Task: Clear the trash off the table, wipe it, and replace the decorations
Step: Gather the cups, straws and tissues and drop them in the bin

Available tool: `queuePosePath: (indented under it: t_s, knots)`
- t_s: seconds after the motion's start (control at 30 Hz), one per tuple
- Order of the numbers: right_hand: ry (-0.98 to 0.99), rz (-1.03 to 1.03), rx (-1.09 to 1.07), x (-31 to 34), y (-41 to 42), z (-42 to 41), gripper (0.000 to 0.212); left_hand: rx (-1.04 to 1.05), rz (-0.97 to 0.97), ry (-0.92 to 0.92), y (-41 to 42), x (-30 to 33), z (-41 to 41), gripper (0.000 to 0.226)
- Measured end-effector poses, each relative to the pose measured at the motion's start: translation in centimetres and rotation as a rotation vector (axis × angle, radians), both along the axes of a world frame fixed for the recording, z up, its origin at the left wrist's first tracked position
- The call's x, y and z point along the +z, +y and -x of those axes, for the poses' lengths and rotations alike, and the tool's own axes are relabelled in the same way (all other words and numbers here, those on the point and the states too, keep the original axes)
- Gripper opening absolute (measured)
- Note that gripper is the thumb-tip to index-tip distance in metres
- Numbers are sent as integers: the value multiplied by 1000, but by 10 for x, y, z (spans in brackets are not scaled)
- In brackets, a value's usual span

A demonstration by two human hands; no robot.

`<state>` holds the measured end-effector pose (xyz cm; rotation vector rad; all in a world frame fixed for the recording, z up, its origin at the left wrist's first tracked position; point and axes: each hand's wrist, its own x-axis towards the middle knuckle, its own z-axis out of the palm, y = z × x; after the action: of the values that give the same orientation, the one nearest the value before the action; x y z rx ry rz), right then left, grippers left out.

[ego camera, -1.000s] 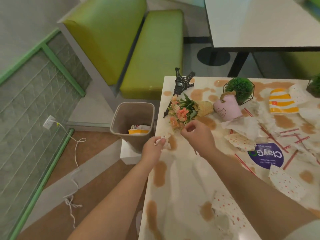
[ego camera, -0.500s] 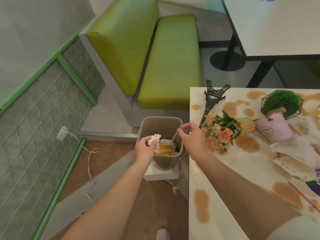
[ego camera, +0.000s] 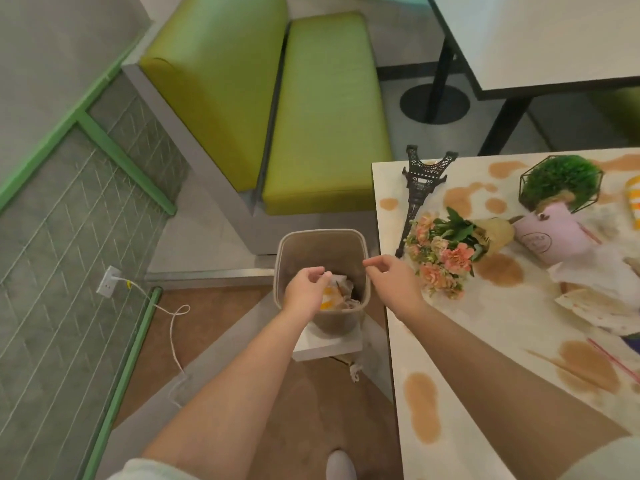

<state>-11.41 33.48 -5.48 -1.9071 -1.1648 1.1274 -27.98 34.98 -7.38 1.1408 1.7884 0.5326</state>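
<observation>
My left hand hovers over the beige trash bin, fingers loosely curled and holding nothing. Just past its fingertips, crumpled white paper lies in the bin on yellow and white wrappers. My right hand hangs above the bin's right rim, relaxed and also holding nothing. The stained table carries a toppled Eiffel tower figurine, a flower bouquet, a tipped pink pot, a green plant ball, dirty napkins and a red straw.
The bin stands on a white block between the table's left edge and a green bench. Another white table is behind. A wall outlet with a white cord is on the left. My shoe is below.
Both hands moved from the table to the bin. The left hand let go of the white wad and the right hand let go of the straw; both now hold nothing.
</observation>
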Motion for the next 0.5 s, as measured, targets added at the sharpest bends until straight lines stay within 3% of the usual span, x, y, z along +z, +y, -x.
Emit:
queuePosePath:
  t_s: [0.17,0.4,0.5]
  knots:
    - [58,-45,-30,12,-28,-27,13,-42,-59,-78,-13,15,-38,8]
    - [32,-64,-125,32,-74,-95,17,-205,-138,-126,-43,41,-120,16]
    - [-21,-53,-163,35,-89,-130,16,-261,-132,-124,-54,46,-154,10]
